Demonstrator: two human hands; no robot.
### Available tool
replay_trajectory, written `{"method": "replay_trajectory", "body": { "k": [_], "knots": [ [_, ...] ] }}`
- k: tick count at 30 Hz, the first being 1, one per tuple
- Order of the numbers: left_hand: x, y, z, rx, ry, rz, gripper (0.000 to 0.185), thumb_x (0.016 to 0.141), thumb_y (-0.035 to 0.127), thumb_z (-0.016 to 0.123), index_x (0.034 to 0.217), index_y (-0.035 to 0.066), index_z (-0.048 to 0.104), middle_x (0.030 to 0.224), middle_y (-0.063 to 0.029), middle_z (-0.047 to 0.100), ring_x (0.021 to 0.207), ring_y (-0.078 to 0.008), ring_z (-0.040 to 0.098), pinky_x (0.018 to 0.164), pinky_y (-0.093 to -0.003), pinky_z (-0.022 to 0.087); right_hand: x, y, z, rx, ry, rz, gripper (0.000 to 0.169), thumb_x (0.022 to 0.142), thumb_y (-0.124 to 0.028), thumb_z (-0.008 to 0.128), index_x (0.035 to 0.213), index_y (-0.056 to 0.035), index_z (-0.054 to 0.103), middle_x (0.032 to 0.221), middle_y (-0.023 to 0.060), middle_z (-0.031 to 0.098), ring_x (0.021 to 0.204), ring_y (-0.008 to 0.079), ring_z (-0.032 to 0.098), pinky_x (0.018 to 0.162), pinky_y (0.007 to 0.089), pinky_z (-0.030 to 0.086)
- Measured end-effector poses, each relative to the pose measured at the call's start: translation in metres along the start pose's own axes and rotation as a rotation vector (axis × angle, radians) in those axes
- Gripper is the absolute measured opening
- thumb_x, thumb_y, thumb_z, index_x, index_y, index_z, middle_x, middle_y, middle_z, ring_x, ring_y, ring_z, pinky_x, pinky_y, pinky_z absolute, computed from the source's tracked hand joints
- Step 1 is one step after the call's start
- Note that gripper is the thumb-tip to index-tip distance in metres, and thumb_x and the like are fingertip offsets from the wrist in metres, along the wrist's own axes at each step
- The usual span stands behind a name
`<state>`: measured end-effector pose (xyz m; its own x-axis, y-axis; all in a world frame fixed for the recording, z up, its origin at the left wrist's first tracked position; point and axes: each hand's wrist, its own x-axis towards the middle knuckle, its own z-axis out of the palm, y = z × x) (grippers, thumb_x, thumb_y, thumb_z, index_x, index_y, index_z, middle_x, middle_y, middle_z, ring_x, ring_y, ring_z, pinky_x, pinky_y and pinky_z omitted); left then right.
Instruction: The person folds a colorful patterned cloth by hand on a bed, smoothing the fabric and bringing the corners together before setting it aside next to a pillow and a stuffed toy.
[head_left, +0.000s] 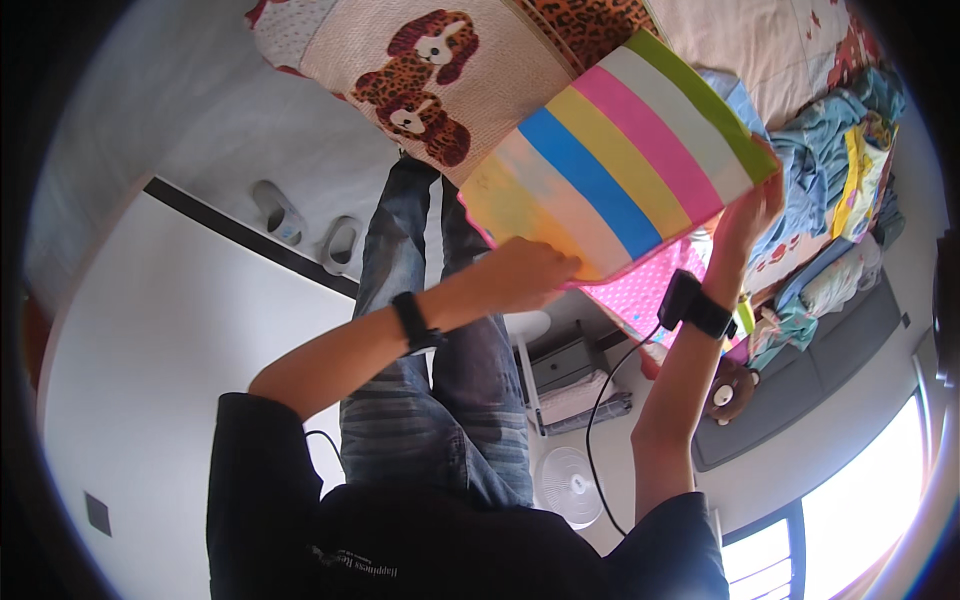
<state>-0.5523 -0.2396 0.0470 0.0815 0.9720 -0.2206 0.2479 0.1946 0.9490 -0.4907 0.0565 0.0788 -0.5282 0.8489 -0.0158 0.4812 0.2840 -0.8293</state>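
Observation:
A folded piece of striped fabric (611, 161), with green, white, pink, yellow, blue and orange bands, is held up before me over the edge of a bed. My left hand (536, 274) grips its lower edge near the orange end. At the green end, my right hand (757, 199) is closed on the corner. Pink polka-dot fabric (645, 289) shows below the striped piece; whether the two are joined I cannot tell. Behind lies a bed cover (495, 82) with printed dogs. My right wrist bears a black device with a cable.
Crumpled blue clothes (814, 150) and a yellow printed garment (855, 180) lie on the bed at the right. A brown plush toy (729, 390) is by the grey headboard (810, 382). Grey slippers (341, 246) are on the floor at left; a white fan (571, 486) stands behind.

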Motion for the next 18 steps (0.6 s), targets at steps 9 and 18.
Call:
{"method": "replay_trajectory", "body": {
  "k": [9, 18],
  "knots": [
    [0.056, -0.009, 0.058, -0.208, 0.028, 0.076, 0.019, 0.085, 0.013, 0.057, 0.1, 0.001, 0.058, 0.102, -0.0142, 0.059, 0.095, -0.0336, 0.057, 0.079, -0.0412, 0.047, -0.157, 0.102, -0.048, 0.343, -0.085, 0.756, 0.055, 0.096, -0.043, 0.04, 0.137, -0.0068, 0.032, 0.121, 0.0123, 0.054, 0.112, 0.022, 0.052, 0.094, 0.0368, 0.04],
    [0.098, -0.083, -0.037, 0.272, 0.723, -0.212, 0.038, 0.083, 0.025, 0.067, 0.109, 0.002, 0.051, 0.1, -0.0108, 0.055, 0.09, -0.0228, 0.054, 0.08, -0.0349, 0.044, -0.162, 0.127, 0.032, 0.422, 0.117, 0.692, 0.032, 0.088, -0.023, 0.062, 0.107, 0.0028, 0.055, 0.083, 0.0043, 0.06, 0.074, 0.0095, 0.051, 0.064, 0.0252, 0.042]
  ]
}}
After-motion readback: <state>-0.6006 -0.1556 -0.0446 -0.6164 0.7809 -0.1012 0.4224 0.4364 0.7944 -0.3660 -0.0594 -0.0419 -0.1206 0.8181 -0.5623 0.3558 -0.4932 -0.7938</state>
